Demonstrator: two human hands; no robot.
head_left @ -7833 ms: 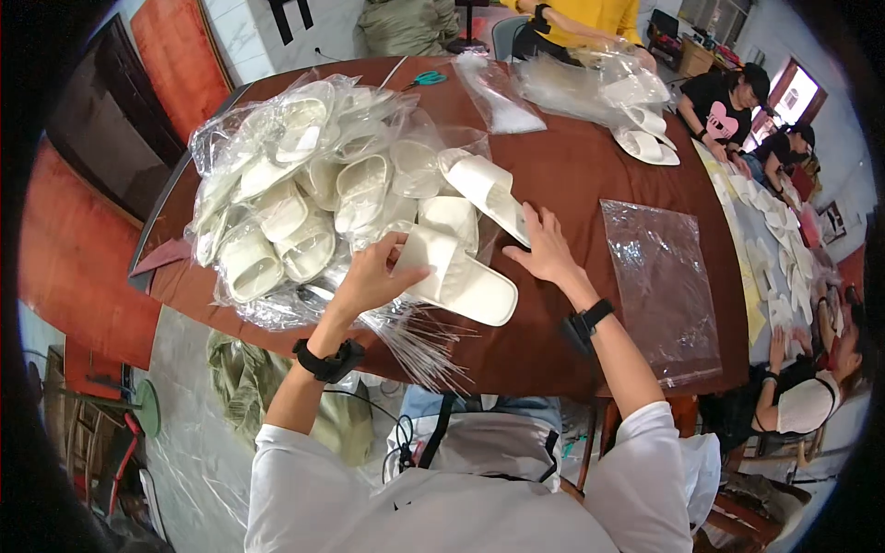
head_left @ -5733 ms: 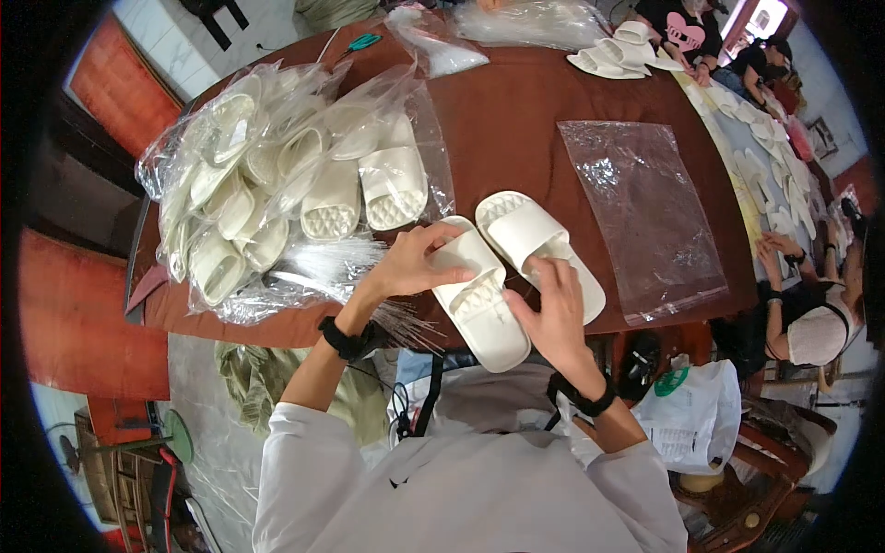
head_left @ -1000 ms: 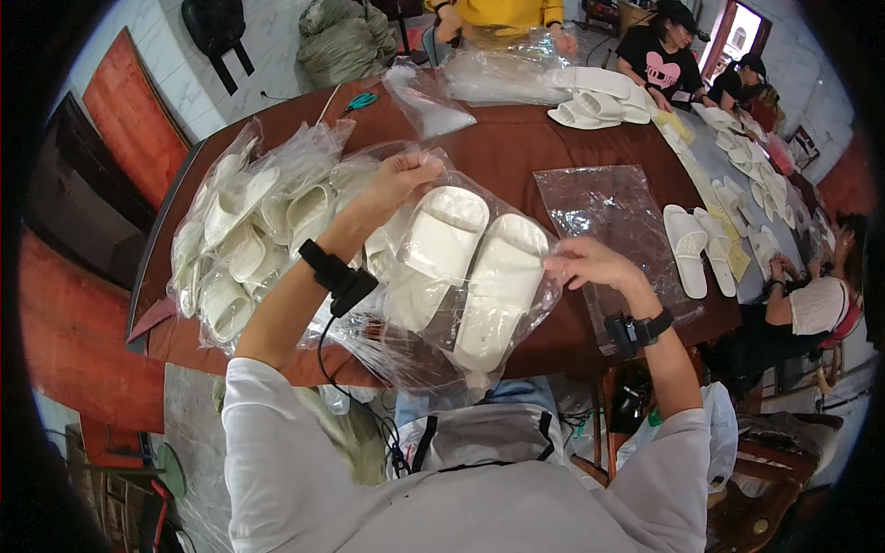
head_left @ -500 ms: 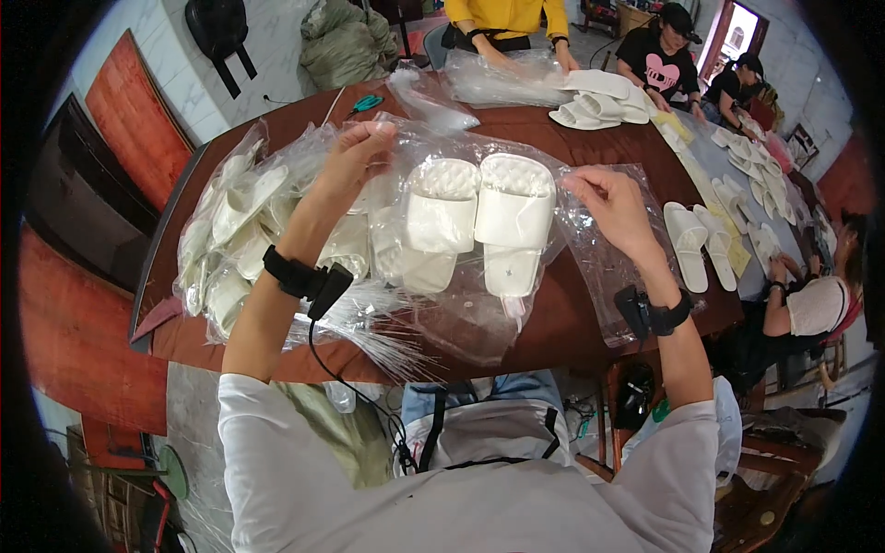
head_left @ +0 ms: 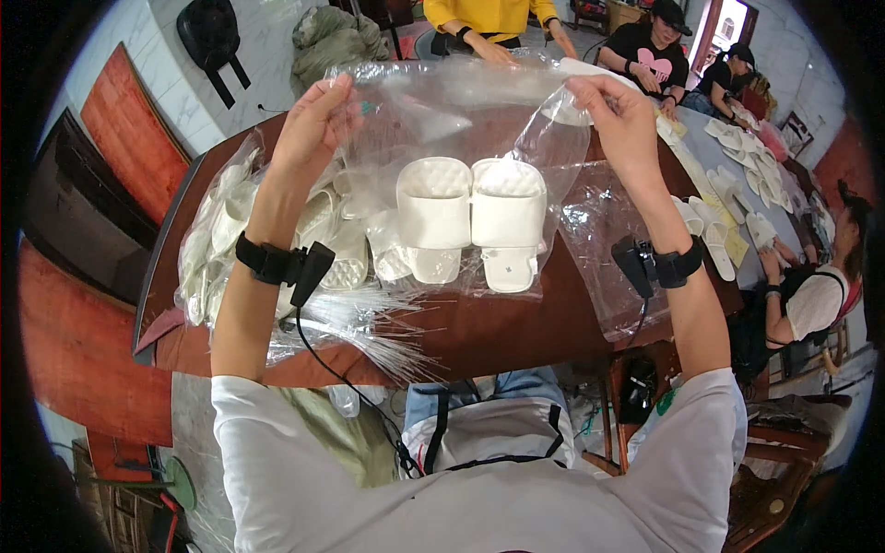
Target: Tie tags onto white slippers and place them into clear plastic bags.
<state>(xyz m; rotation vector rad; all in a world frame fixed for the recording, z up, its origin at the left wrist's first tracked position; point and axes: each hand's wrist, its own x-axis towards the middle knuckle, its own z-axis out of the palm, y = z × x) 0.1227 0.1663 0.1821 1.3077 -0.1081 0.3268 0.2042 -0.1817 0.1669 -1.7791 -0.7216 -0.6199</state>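
The left hand (head_left: pixel 318 120) and the right hand (head_left: pixel 619 120) each pinch a top corner of a thin, clear plastic bag (head_left: pixel 442 101), with two white, wide-strapped slippers (head_left: pixel 508 221) side by side low inside it, over the big brown table (head_left: pixel 489 336).

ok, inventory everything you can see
Table: one, brown, centre
Raised bag: one, clear, over table
Slide sandals: two, white, in raised bag
Bagged slides: several, white, table's left
Thin strips: many, whitish, near edge
Flat bag: one, clear, table's right
Loose slides: two, white, right edge
Side table: one, grey, right
Its slides: many, white, on top
Co-workers: four, mixed clothes, top and right
Panels: two, orange-red, left
Wristbands: two, black, wrists
Left hand, right hand: one each, bare, on raised bag
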